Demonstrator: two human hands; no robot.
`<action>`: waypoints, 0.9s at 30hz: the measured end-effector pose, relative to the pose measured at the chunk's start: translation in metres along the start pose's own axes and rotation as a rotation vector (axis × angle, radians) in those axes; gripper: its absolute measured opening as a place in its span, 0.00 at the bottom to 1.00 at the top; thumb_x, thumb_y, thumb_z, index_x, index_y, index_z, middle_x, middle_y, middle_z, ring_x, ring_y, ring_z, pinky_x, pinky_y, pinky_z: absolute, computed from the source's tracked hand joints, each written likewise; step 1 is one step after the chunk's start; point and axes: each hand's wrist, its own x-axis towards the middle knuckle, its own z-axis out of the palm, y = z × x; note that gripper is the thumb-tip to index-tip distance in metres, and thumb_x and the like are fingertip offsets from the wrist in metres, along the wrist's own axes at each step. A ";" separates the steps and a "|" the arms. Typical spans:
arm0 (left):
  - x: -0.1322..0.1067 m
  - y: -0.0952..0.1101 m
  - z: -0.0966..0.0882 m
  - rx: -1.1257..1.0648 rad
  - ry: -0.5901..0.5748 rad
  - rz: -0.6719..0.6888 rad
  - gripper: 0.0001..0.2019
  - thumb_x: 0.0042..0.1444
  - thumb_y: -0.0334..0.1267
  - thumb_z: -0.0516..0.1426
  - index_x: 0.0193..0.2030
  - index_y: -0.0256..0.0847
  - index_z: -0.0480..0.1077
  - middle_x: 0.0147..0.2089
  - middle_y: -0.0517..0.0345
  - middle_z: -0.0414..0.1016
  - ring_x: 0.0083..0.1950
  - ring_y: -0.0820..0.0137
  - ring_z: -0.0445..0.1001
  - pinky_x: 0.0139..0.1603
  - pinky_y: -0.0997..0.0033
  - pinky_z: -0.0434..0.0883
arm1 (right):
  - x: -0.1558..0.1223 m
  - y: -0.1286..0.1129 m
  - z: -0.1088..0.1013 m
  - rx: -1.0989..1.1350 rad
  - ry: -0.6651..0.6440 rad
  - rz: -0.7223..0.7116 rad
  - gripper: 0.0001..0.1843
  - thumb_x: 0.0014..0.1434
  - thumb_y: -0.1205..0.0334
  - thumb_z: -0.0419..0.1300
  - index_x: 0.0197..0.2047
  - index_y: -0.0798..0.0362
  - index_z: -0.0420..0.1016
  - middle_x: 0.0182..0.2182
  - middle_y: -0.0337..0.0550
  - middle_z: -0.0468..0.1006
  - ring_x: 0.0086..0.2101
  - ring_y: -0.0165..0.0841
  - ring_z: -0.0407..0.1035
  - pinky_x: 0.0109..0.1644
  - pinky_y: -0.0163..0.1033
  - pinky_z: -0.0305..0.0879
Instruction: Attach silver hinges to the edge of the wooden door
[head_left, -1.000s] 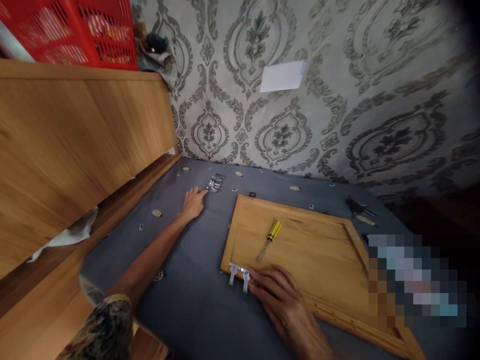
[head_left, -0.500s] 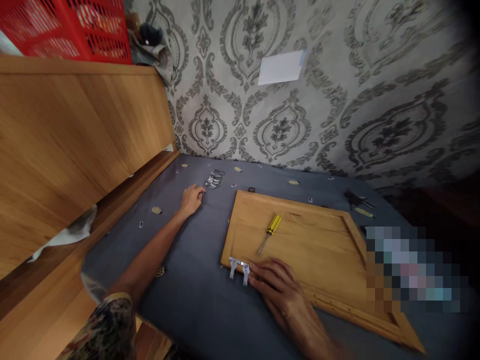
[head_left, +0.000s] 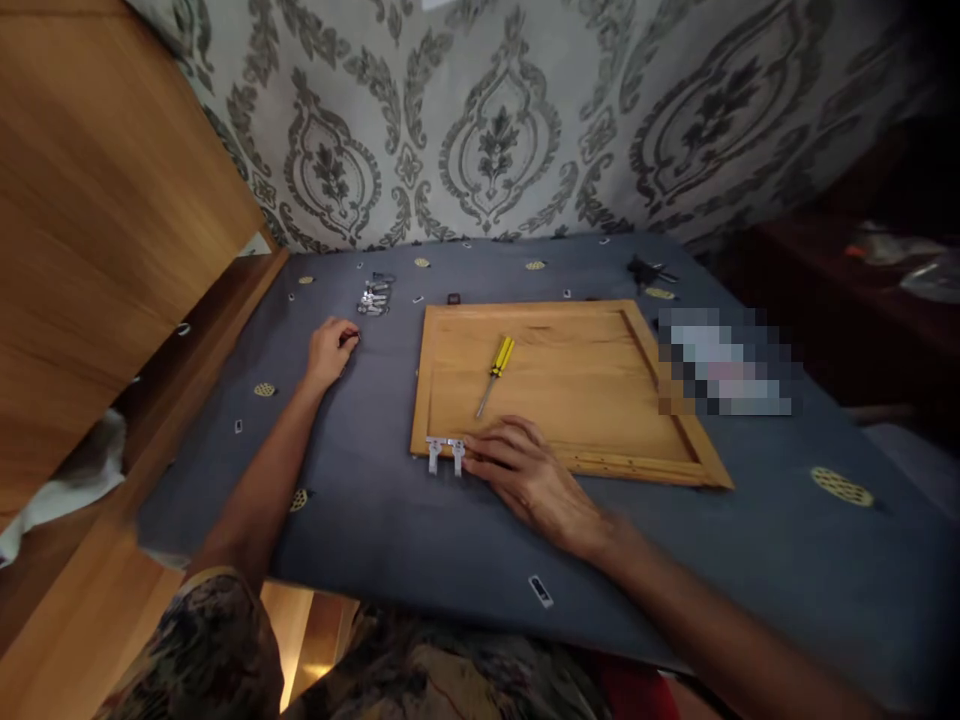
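Observation:
On the bed-like blue-grey cloth surface, my left hand (head_left: 332,350) is closed with thumb and fingers pinched together; a small dark thing shows at the fingertips, too small to name. A cluster of silver metal pieces (head_left: 375,296) lies just beyond it. My right hand (head_left: 529,480) rests over the near edge of a framed wooden panel (head_left: 525,388), fingers stretched out. Its fingertips touch or nearly touch a pair of silver metal hinge-like fittings (head_left: 445,452) at the panel's near left corner. A yellow-and-black screwdriver (head_left: 496,374) lies on the panel.
A dark tool (head_left: 651,270) lies beyond the panel's far right corner. To the right a pixelated patch (head_left: 727,365) hides something. A small dark square item (head_left: 453,299) sits behind the panel. Wooden furniture (head_left: 112,230) borders the left, and a patterned curtain (head_left: 495,130) the back.
The view has tilted downward and turned, so everything sits higher in the picture. My left hand stays near the metal pieces, and my right hand stays by the fittings.

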 end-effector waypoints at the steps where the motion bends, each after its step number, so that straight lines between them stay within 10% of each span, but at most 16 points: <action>1: 0.000 0.000 0.000 0.000 0.006 0.011 0.08 0.59 0.26 0.59 0.44 0.39 0.76 0.42 0.56 0.76 0.44 0.66 0.74 0.51 0.64 0.71 | 0.000 0.000 0.000 0.004 0.008 -0.005 0.12 0.71 0.65 0.55 0.48 0.49 0.80 0.47 0.42 0.84 0.48 0.35 0.73 0.59 0.52 0.66; 16: -0.001 -0.002 0.001 0.032 0.024 0.116 0.09 0.67 0.41 0.59 0.43 0.36 0.74 0.40 0.56 0.76 0.41 0.68 0.77 0.47 0.61 0.76 | 0.002 0.006 0.005 0.010 0.093 -0.053 0.14 0.72 0.65 0.52 0.47 0.47 0.80 0.44 0.42 0.85 0.44 0.35 0.74 0.55 0.49 0.67; 27: -0.002 0.002 -0.001 0.030 0.006 0.139 0.09 0.61 0.28 0.60 0.44 0.42 0.79 0.41 0.56 0.78 0.41 0.67 0.76 0.47 0.66 0.72 | -0.002 0.007 0.014 0.060 0.116 -0.026 0.12 0.71 0.66 0.53 0.47 0.48 0.78 0.44 0.41 0.84 0.45 0.36 0.73 0.56 0.51 0.66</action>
